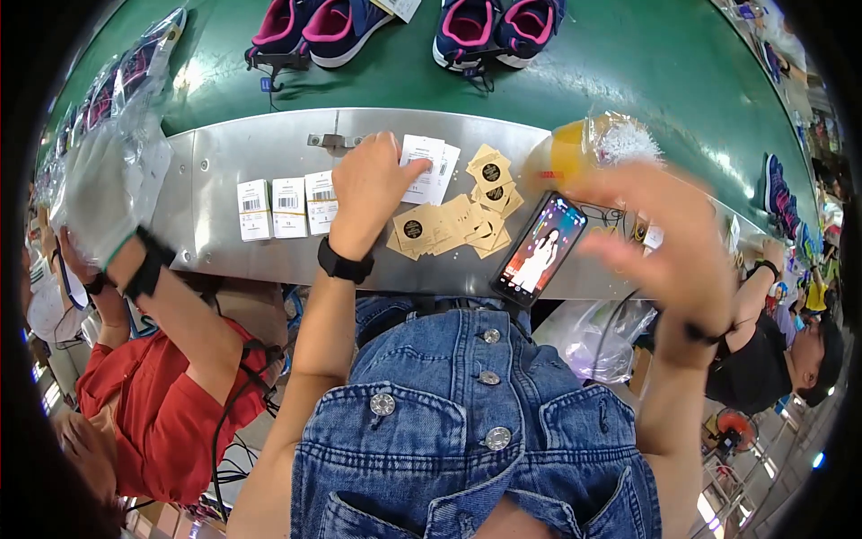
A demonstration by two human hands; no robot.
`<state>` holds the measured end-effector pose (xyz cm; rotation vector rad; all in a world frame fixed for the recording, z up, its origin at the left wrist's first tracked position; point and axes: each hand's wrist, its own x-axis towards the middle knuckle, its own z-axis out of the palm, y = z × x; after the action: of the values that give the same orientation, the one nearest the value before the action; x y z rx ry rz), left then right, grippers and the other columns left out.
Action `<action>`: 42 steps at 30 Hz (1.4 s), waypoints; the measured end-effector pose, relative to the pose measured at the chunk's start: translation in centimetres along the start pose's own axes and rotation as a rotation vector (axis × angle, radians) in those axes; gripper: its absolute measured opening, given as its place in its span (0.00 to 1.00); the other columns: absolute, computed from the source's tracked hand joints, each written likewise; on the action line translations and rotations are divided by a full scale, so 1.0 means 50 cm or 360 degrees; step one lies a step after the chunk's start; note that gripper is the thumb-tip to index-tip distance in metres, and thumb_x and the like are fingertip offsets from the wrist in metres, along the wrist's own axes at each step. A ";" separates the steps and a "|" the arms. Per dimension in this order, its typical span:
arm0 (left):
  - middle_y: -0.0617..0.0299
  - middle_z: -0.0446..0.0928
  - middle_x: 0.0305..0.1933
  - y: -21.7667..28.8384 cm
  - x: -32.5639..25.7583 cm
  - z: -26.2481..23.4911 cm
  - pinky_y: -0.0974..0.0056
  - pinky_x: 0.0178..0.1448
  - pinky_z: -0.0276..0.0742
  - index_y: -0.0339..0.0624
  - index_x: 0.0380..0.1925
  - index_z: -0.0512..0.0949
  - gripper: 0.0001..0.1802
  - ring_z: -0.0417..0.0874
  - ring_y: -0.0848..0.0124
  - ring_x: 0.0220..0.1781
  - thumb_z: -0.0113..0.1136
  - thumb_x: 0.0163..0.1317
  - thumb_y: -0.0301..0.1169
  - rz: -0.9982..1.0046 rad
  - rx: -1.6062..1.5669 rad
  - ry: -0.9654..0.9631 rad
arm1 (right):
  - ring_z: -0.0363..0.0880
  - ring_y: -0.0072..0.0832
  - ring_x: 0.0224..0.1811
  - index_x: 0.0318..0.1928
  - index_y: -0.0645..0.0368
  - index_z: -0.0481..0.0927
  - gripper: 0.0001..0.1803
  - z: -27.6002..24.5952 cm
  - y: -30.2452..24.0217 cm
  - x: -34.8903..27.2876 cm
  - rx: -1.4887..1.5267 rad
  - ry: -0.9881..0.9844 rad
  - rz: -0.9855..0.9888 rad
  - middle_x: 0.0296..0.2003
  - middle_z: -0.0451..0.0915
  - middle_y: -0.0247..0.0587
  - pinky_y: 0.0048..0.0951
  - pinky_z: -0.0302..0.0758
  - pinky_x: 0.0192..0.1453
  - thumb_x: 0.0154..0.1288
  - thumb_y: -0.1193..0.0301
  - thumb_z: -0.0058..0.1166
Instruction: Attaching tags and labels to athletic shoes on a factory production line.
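My left hand [370,189] rests on the metal counter [224,148], its fingertips pinching a white barcode label card [425,171]. Beside it lies a loose heap of tan hang tags [458,220] with dark round marks. My right hand [660,229] is raised above the counter's right part, blurred, fingers spread, holding nothing that I can make out. A smartphone [539,251] with a lit screen lies at the counter's front edge between my hands.
Three white barcode stickers [289,207] lie in a row on the left. Pairs of navy and pink shoes [404,27] sit on the green conveyor belt [628,81] behind. A plastic bag [597,144] lies at the back right. One person in red works at my left, another at my right.
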<state>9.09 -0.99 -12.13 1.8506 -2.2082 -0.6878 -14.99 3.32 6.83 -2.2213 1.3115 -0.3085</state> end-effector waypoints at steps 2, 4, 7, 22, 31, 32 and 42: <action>0.54 0.76 0.24 0.005 0.016 0.003 0.60 0.26 0.70 0.37 0.21 0.74 0.17 0.79 0.60 0.26 0.65 0.49 0.40 -0.0044 -0.0256 -0.0127 | 0.79 0.35 0.35 0.40 0.56 0.81 0.14 0.074 -0.003 -0.034 0.0162 -0.0183 0.0059 0.33 0.81 0.39 0.32 0.74 0.38 0.55 0.63 0.58; 0.54 0.77 0.23 -0.003 0.033 0.010 0.62 0.26 0.69 0.36 0.21 0.74 0.15 0.78 0.62 0.24 0.64 0.51 0.37 -0.0101 -0.0491 -0.0248 | 0.79 0.37 0.34 0.36 0.54 0.80 0.11 0.176 0.011 -0.037 0.0238 -0.0207 0.0115 0.29 0.80 0.38 0.36 0.74 0.34 0.56 0.63 0.57; 0.60 0.76 0.21 -0.024 0.049 0.021 0.69 0.29 0.68 0.33 0.28 0.79 0.11 0.72 0.77 0.23 0.59 0.56 0.33 -0.0088 -0.1009 -0.0331 | 0.78 0.31 0.34 0.39 0.54 0.79 0.11 0.303 0.021 -0.009 -0.0030 -0.0060 0.0141 0.30 0.77 0.34 0.30 0.74 0.32 0.53 0.67 0.59; 0.68 0.76 0.32 -0.009 -0.003 -0.012 0.76 0.37 0.68 0.34 0.36 0.76 0.06 0.73 0.83 0.32 0.54 0.62 0.26 -0.0185 -0.1740 -0.0149 | 0.74 0.36 0.38 0.41 0.56 0.80 0.12 0.326 0.050 0.000 0.0253 0.0243 0.0427 0.31 0.74 0.37 0.37 0.72 0.37 0.58 0.65 0.54; 0.62 0.76 0.41 0.038 -0.046 -0.051 0.71 0.48 0.70 0.35 0.29 0.77 0.03 0.75 0.76 0.40 0.59 0.55 0.22 0.0184 -0.1945 -0.0749 | 0.70 0.19 0.20 0.35 0.60 0.81 0.06 0.316 0.027 -0.046 0.0836 0.0962 0.0492 0.27 0.79 0.35 0.20 0.65 0.24 0.55 0.77 0.58; 0.62 0.76 0.42 0.039 -0.041 -0.045 0.70 0.49 0.70 0.35 0.29 0.77 0.03 0.76 0.75 0.40 0.60 0.54 0.22 0.0095 -0.1915 -0.0692 | 0.70 0.19 0.21 0.35 0.60 0.81 0.06 0.312 0.030 -0.054 0.0799 0.1034 0.0533 0.27 0.79 0.35 0.20 0.66 0.24 0.55 0.77 0.59; 0.65 0.75 0.36 0.130 -0.053 -0.037 0.72 0.44 0.73 0.36 0.31 0.77 0.04 0.77 0.77 0.38 0.61 0.55 0.22 0.0129 -0.2123 -0.0889 | 0.78 0.26 0.28 0.39 0.61 0.79 0.08 0.267 0.041 -0.082 0.0660 0.1449 0.0323 0.28 0.81 0.39 0.23 0.72 0.30 0.59 0.77 0.55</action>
<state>4.70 1.89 -7.15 0.8770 -1.2450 -2.1121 -12.57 10.48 -5.07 -1.5909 1.6764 -1.4814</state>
